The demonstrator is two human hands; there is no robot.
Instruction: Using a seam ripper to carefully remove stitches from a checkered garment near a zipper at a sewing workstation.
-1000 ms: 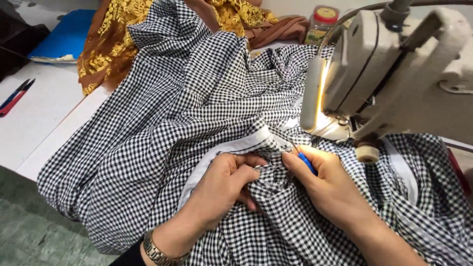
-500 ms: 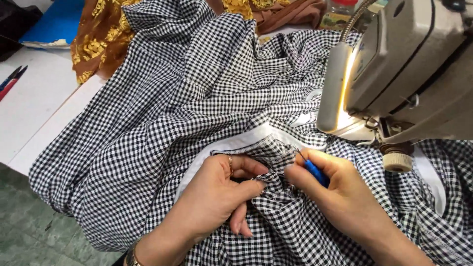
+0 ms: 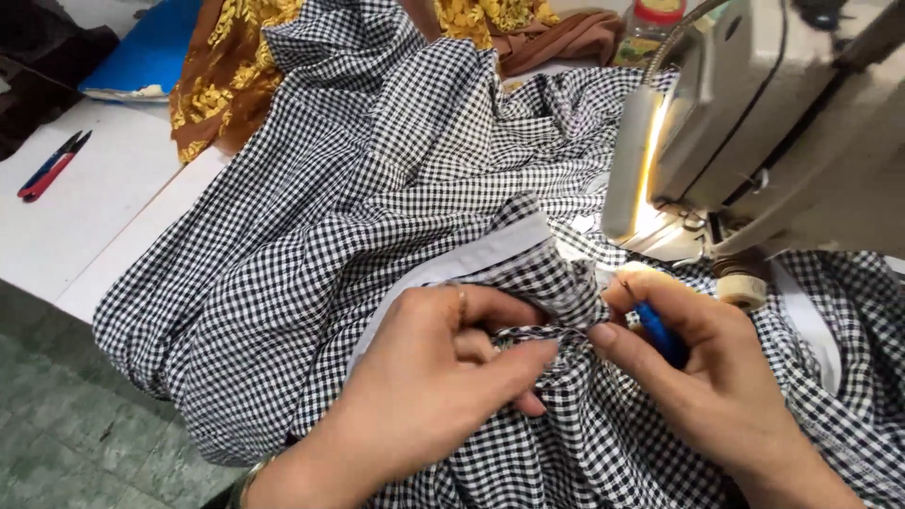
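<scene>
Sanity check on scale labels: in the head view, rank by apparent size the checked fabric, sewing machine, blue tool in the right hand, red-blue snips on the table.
1. checked fabric
2. sewing machine, cropped by the frame
3. and 4. unsure: red-blue snips lie farther off; blue tool is mostly hidden in the right hand.

Two bare hands in view, no gloves, no sleeves showing; forearms uncovered to the bottom frame edge; left hand sits left of the sewing machine, thin ring on one finger, metal bracelet or watch band just visible at the wrist; right hand sits below the sewing machine, nothing visible on its fingers or wrist; nails short and unpainted on both.
</scene>
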